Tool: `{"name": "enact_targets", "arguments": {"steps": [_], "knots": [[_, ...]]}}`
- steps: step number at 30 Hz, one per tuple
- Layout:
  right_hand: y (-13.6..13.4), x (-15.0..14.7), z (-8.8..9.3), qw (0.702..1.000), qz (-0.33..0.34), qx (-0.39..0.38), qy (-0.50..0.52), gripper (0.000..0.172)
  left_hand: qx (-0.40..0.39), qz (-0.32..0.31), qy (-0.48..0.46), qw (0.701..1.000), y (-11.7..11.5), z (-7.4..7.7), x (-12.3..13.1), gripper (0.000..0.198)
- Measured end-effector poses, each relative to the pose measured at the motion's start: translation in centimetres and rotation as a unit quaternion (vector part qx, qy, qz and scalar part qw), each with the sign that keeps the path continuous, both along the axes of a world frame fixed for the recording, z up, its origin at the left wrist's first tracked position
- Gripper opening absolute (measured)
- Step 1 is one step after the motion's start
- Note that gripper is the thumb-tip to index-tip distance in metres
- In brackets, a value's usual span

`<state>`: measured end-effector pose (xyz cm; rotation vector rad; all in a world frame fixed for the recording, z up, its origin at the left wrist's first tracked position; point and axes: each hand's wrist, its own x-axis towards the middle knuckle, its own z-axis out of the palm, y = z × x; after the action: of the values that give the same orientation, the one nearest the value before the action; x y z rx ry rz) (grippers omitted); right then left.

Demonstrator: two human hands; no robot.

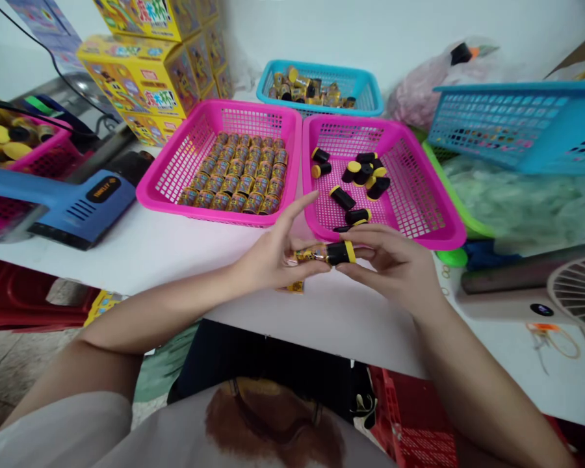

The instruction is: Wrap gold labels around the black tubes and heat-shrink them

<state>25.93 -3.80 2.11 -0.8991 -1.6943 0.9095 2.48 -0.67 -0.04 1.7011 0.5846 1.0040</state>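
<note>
Over the front of the white table, my left hand (273,257) pinches a clear printed sleeve (309,253) between thumb and fingers, its index finger raised. A small black cylinder with a yellow cap (340,253) meets the sleeve's right end; how far it sits inside I cannot tell. My right hand (392,263) grips this cylinder near its yellow end with the fingertips. Below the left hand, a yellow printed piece (295,286) lies on the table, partly hidden. Similar black cylinders (342,197) with yellow ends lie loose in the right pink basket (419,211).
The left pink basket (163,205) holds rows of wrapped cylinders (234,185). A blue heat gun (88,201) lies at left, near stacked yellow boxes (131,78). Behind stands a blue basket (365,78) of assorted pieces. At right are another blue basket (497,130) and a fan (580,286).
</note>
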Motion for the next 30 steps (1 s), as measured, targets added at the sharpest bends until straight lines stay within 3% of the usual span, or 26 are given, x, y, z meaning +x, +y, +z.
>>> {"name": "enact_targets", "arguments": {"steps": [3,7,10,12,15,17,19,23,25,30], "knots": [[-0.4,-1.0,-0.2,1.000,0.005,-0.029,0.008,0.034,-0.041,-0.046,-0.002,0.998,-0.3,0.2,0.2,0.112],[-1.4,-2.6,-1.0,0.996,-0.089,-0.026,0.014,0.046,-0.020,-0.001,0.012,1.000,-0.6,0.2,0.5,0.103],[-1.9,-2.9,-1.5,0.984,-0.158,0.066,-0.053,0.030,-0.025,0.030,0.003,0.999,-0.9,0.3,0.8,0.101],[-1.8,-2.7,-1.7,0.967,-0.146,0.173,-0.120,0.024,-0.051,0.032,-0.032,0.998,-1.0,0.5,1.0,0.106],[-1.6,-2.4,-1.6,0.917,-0.119,0.315,-0.214,0.055,-0.107,0.028,-0.090,0.990,-0.7,0.6,1.4,0.117],[-1.7,-2.5,-1.3,0.890,-0.126,0.357,-0.254,0.070,-0.146,-0.004,-0.111,0.983,-0.5,0.5,1.6,0.122],[-2.1,-2.8,-1.1,0.882,-0.138,0.368,-0.259,0.069,-0.179,-0.072,-0.125,0.973,-0.5,0.4,2.0,0.119],[-3.0,-3.6,-0.9,0.878,-0.148,0.387,-0.239,0.066,-0.178,-0.192,-0.097,0.960,-0.9,0.2,2.4,0.091],[-3.2,-3.9,-1.0,0.863,-0.150,0.408,-0.257,0.059,-0.142,-0.195,-0.073,0.968,-1.1,0.3,2.4,0.088],[-3.1,-4.2,-1.5,0.820,-0.164,0.462,-0.296,0.036,-0.088,-0.122,-0.044,0.988,-1.4,0.7,2.0,0.089]]}}
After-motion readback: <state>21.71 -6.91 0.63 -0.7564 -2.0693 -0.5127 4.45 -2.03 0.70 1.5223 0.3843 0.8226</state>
